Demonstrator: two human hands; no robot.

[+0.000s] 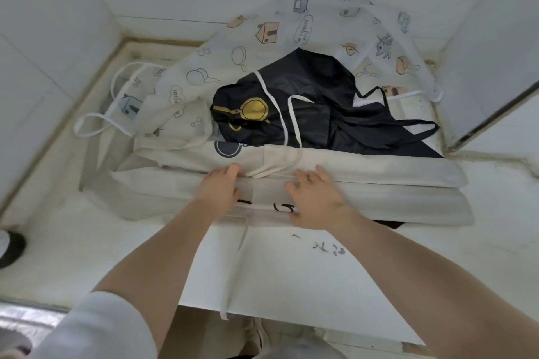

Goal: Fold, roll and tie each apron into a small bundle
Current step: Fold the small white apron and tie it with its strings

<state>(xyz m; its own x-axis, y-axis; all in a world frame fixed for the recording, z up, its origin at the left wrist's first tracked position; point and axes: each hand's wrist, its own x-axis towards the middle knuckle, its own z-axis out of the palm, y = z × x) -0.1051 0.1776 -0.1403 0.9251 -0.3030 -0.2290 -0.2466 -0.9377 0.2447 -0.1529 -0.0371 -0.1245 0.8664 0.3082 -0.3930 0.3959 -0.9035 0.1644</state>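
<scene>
A single head-worn wide-angle camera is looking steeply down and forward from close above the bench (pixel 73 256). It is facing the far tiled corner, with the person's forearms entering from the near edge, walls bending at left and right.

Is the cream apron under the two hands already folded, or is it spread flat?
Folded, not yet rolled. The cream apron lies in long stacked layers under the left hand and right hand; one strap trails loose.
</scene>
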